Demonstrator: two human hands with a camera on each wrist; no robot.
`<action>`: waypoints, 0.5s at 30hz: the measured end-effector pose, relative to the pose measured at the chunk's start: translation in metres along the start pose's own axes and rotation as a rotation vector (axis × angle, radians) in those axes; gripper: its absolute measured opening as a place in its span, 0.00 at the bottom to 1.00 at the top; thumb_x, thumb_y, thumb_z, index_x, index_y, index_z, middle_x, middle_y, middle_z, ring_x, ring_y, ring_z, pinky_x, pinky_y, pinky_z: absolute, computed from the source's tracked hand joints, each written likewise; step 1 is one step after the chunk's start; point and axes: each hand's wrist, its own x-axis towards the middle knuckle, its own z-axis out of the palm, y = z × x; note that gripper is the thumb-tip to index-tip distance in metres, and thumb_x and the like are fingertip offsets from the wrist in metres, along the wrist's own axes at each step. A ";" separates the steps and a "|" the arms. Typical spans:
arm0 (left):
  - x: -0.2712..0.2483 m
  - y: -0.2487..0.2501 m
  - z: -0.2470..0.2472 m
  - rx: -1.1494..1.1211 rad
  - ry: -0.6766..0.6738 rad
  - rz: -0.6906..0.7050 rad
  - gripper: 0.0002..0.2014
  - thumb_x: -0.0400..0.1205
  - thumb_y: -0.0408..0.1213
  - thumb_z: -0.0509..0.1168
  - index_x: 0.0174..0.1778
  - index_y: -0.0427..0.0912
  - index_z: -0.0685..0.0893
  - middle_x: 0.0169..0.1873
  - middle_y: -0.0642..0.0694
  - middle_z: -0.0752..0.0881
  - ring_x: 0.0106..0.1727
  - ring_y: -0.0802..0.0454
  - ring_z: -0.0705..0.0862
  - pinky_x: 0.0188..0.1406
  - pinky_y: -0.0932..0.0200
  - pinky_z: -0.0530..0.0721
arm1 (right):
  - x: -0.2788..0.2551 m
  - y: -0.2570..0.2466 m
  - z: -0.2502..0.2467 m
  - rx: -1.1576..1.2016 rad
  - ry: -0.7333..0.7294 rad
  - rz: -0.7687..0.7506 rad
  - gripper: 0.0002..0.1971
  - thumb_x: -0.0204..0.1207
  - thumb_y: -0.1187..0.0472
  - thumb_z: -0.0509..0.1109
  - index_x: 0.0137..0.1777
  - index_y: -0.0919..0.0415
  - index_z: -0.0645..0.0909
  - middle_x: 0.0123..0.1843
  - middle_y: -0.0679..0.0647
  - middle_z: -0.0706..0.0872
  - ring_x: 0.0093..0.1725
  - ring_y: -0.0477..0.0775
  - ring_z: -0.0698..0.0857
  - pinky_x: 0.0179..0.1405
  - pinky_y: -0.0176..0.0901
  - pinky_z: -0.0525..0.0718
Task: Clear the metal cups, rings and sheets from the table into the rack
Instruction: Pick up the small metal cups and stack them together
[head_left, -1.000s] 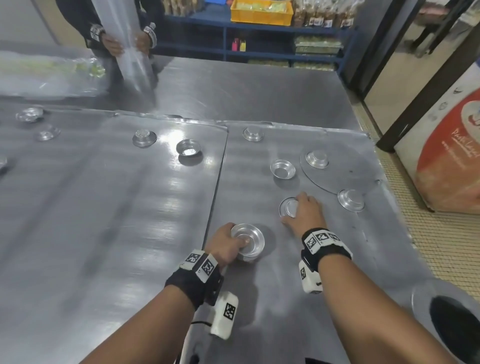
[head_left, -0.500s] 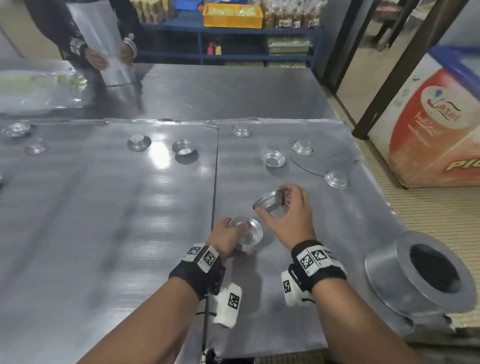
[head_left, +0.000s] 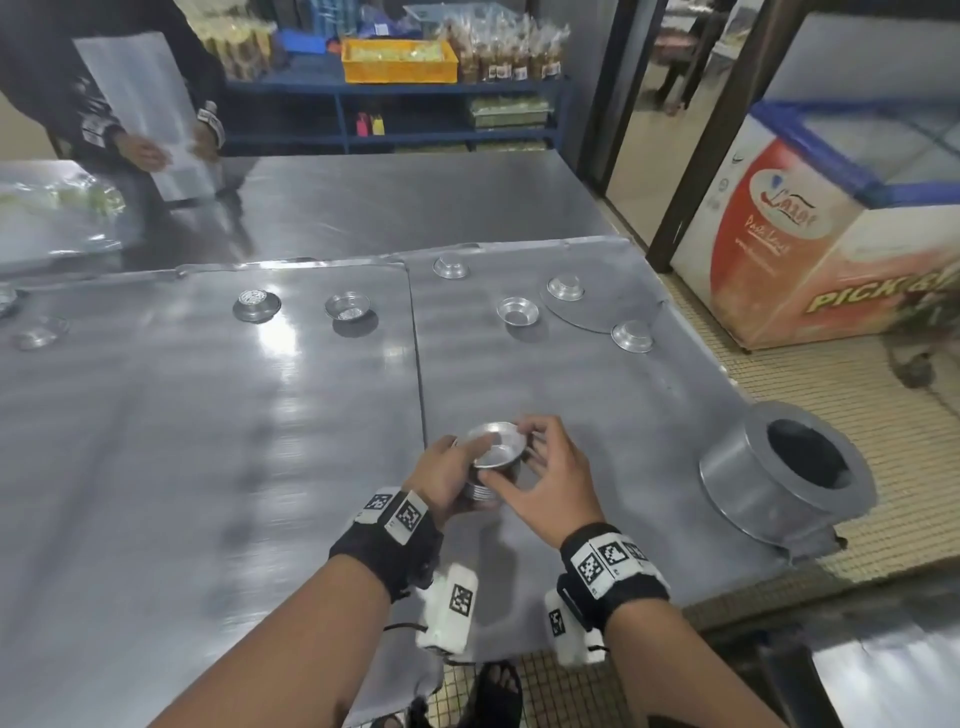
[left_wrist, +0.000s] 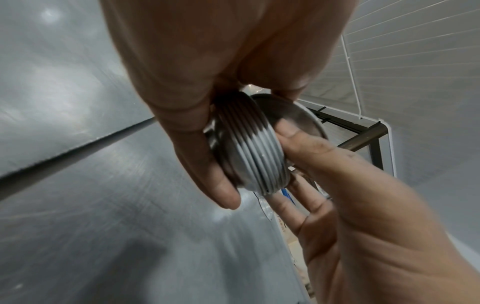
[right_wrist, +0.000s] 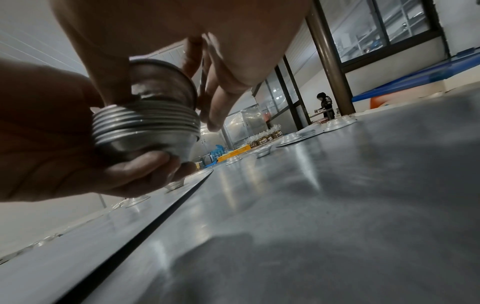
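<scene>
My left hand grips a stack of nested metal cups just above the near right sheet. In the left wrist view its fingers curl round the ribbed stack. My right hand pinches one more metal cup by its rim and sets it into the top of the stack. The right wrist view shows that cup tilted above the stack. Several loose cups lie further back, one on a round metal disc. A big metal ring stands at the table's right edge.
Two large flat metal sheets cover the table, meeting at a seam. More cups sit at the far left. Across the table another person holds a sheet. A freezer stands right, blue shelves behind.
My right hand picked a cup off the table and carried it left onto the stack. My left hand lifted the stack off the sheet and drew it nearer.
</scene>
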 end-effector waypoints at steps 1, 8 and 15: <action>-0.002 -0.001 -0.001 0.010 0.003 0.001 0.23 0.77 0.38 0.73 0.64 0.30 0.82 0.55 0.27 0.89 0.46 0.36 0.90 0.44 0.40 0.90 | -0.004 -0.002 0.001 0.010 -0.005 0.007 0.31 0.58 0.56 0.88 0.56 0.41 0.73 0.60 0.42 0.86 0.61 0.41 0.87 0.63 0.45 0.86; -0.013 -0.006 -0.014 0.115 -0.068 0.039 0.09 0.84 0.23 0.60 0.57 0.34 0.81 0.49 0.30 0.87 0.41 0.41 0.88 0.32 0.51 0.90 | -0.024 -0.014 0.006 0.052 -0.050 0.045 0.32 0.61 0.65 0.87 0.64 0.56 0.76 0.62 0.46 0.87 0.61 0.39 0.87 0.62 0.35 0.85; -0.003 -0.011 -0.021 0.238 -0.010 0.070 0.13 0.82 0.24 0.63 0.62 0.35 0.82 0.54 0.27 0.87 0.47 0.33 0.88 0.37 0.40 0.91 | -0.029 -0.013 0.006 0.068 -0.136 0.086 0.36 0.59 0.66 0.88 0.68 0.57 0.79 0.63 0.44 0.87 0.62 0.35 0.85 0.62 0.28 0.81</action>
